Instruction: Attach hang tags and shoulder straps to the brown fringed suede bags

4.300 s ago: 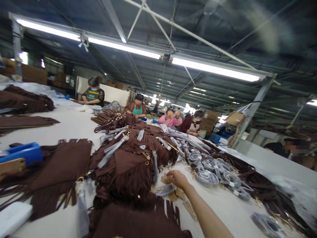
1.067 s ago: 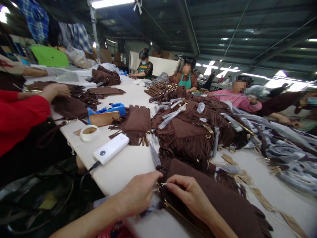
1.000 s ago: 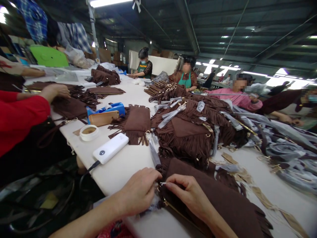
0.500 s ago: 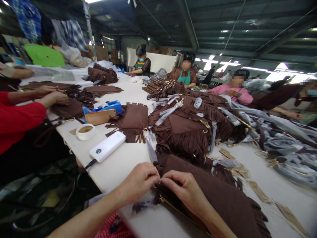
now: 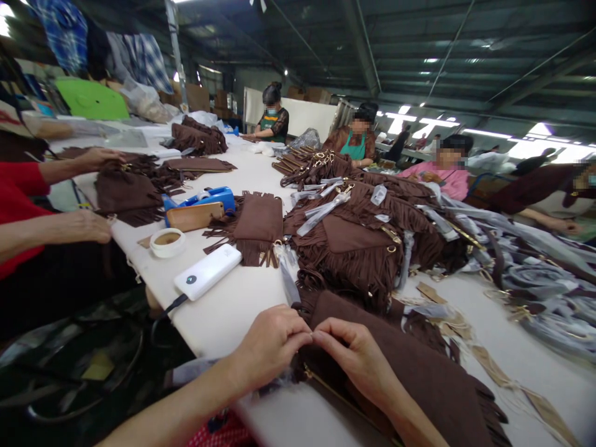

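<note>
A brown suede fringed bag (image 5: 419,372) lies flat at the near table edge in front of me. My left hand (image 5: 270,347) and my right hand (image 5: 356,360) meet at its upper left corner, fingertips pinched together on something small that I cannot make out. A gold zipper or chain (image 5: 326,388) runs along the bag's near edge under my right hand. A clear plastic-wrapped strap (image 5: 286,279) lies just beyond my left hand.
A heap of brown fringed bags (image 5: 363,242) fills the table's middle, wrapped straps (image 5: 526,273) to the right. A white power bank (image 5: 207,279), tape roll (image 5: 166,242) and blue tape dispenser (image 5: 205,200) lie left. A co-worker's hands (image 5: 88,223) work at left; several people sit opposite.
Earlier my right hand reached out among paper tags by the heap; now both hands are at the near bag's corner. In the last second the fingertips have closed together. The co-worker's hands shifted.
</note>
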